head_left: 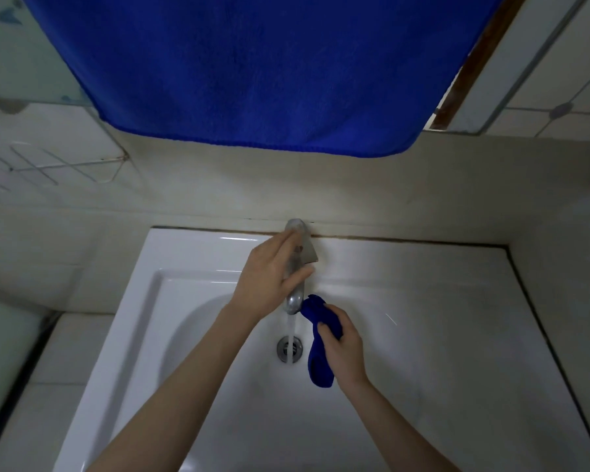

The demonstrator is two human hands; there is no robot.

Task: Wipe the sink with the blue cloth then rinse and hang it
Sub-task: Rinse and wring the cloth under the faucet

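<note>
The small, bunched dark blue cloth [315,352] hangs in the right hand [343,349], whose fingers curl tightly round its middle. Its long axis runs up and down: the top end nearly touches the curved chrome tap [294,301], and the tail dangles below and right of the tap's mouth. The thin water stream [291,335] falls from the tap just left of the cloth, so rinsing likely calls for a short leftward shift by the right hand, the nearer one. The left hand [269,277] holds the tap between fingers and thumb. Below it lies the white ceramic sink [184,253]; above hangs a large blue towel [252,69].
</note>
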